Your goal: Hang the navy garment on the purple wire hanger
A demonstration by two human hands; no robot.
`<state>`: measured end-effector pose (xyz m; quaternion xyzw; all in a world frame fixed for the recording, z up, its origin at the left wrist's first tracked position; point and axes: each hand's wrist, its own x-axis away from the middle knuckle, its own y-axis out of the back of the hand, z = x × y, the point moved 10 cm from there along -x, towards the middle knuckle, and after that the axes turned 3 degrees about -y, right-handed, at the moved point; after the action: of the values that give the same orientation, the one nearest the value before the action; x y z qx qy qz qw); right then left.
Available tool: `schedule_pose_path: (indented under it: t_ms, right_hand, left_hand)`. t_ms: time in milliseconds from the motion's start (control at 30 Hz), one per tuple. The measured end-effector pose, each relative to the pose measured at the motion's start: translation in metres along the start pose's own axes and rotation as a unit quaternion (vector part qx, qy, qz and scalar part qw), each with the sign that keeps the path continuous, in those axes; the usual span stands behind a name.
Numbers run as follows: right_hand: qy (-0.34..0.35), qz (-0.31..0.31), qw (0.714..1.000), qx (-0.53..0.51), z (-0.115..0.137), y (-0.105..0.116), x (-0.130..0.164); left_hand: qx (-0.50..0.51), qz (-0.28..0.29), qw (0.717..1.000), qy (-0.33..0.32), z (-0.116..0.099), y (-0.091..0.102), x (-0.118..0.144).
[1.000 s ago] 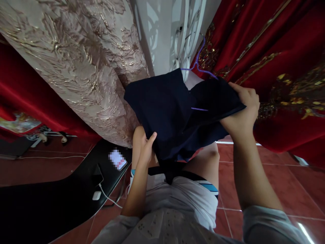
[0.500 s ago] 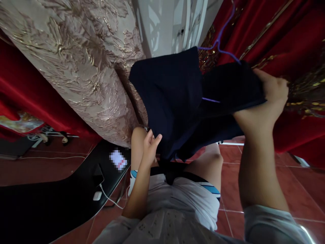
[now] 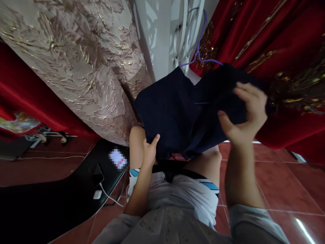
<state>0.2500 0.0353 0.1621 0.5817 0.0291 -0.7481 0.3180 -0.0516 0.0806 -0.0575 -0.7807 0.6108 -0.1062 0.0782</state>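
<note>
At the far left of the frame a red curtain [image 3: 22, 98] hangs beside a pale brocade drape [image 3: 76, 61] with gold flowers. Below them, at lower left, a black table [image 3: 50, 200] carries a phone [image 3: 117, 159] and a white charger [image 3: 96, 195] with its cable.

Toward the centre, the left hand [image 3: 149, 150] sits at the lower left edge of the dark navy garment [image 3: 175, 115]; its fingers are loosely curled with the thumb raised against the cloth, pinching the hem lightly. The garment spreads up and to the right from this hand, its long axis running from lower left to upper right, over the person's bare knees. A purple hanger [image 3: 199, 51] rises from its top edge toward the white ironwork [image 3: 185, 30] at upper centre.

At right of centre, the right hand [image 3: 245, 117] is the higher of the two and lies against the garment's right shoulder. It is about half open, fingers spread and bent over the fabric, thumb below; whether it truly grips the cloth cannot be told. Behind it, at upper right, hangs red drapery with gold embroidery [image 3: 291, 67] above the red tiled floor [image 3: 279, 183].
</note>
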Motion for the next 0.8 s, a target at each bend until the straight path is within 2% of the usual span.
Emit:
schedule_pose_path:
  t_ms: [67, 133, 200, 267, 333, 400, 500, 533, 567, 600, 667, 700, 800]
  right_hand:
    - [-0.189, -0.031, 0.98, -0.049, -0.022, -0.029, 0.042]
    - [-0.344, 0.009, 0.929, -0.133, -0.037, -0.083, 0.096]
    - [-0.385, 0.05, 0.906, -0.169, -0.035, -0.127, 0.137]
    - [-0.405, 0.073, 0.889, -0.2, -0.033, -0.151, 0.165]
    - [-0.412, 0.096, 0.876, -0.232, -0.029, -0.157, 0.18]
    - [-0.412, 0.125, 0.864, -0.263, -0.023, -0.153, 0.185]
    - [-0.423, 0.145, 0.839, -0.31, -0.011, -0.139, 0.185]
    - [-0.432, 0.146, 0.827, -0.329, -0.006, -0.136, 0.184]
    - [-0.44, 0.149, 0.814, -0.35, -0.001, -0.134, 0.184]
    - [-0.444, 0.152, 0.801, -0.371, 0.004, -0.133, 0.183]
    - [-0.444, 0.157, 0.786, -0.4, 0.012, -0.131, 0.18]
    - [-0.441, 0.159, 0.783, -0.408, 0.014, -0.13, 0.177]
    - [-0.416, 0.173, 0.792, -0.411, 0.016, -0.125, 0.172]
  left_hand:
    - [0.008, -0.001, 1.0, 0.008, 0.009, -0.004, 0.003]
    - [0.016, 0.004, 1.0, 0.018, 0.016, -0.008, 0.007]
    - [0.026, 0.021, 0.999, 0.03, 0.022, -0.014, 0.011]
    - [0.026, 0.031, 0.999, 0.034, 0.026, -0.015, 0.012]
    - [-0.001, 0.011, 1.0, -0.001, 0.022, -0.007, 0.008]
    - [-0.053, -0.029, 0.994, -0.093, 0.006, 0.005, 0.006]
    - [-0.156, -0.096, 0.946, -0.266, -0.028, 0.014, 0.018]
    - [-0.185, -0.084, 0.93, -0.307, -0.034, 0.007, 0.023]
    - [-0.206, -0.041, 0.92, -0.33, -0.036, -0.006, 0.026]
    - [-0.212, 0.028, 0.919, -0.332, -0.032, -0.023, 0.028]
    - [-0.188, 0.165, 0.924, -0.288, -0.017, -0.054, 0.032]
    - [-0.168, 0.203, 0.93, -0.257, -0.01, -0.063, 0.032]
    - [-0.121, 0.216, 0.945, -0.214, -0.001, -0.072, 0.029]
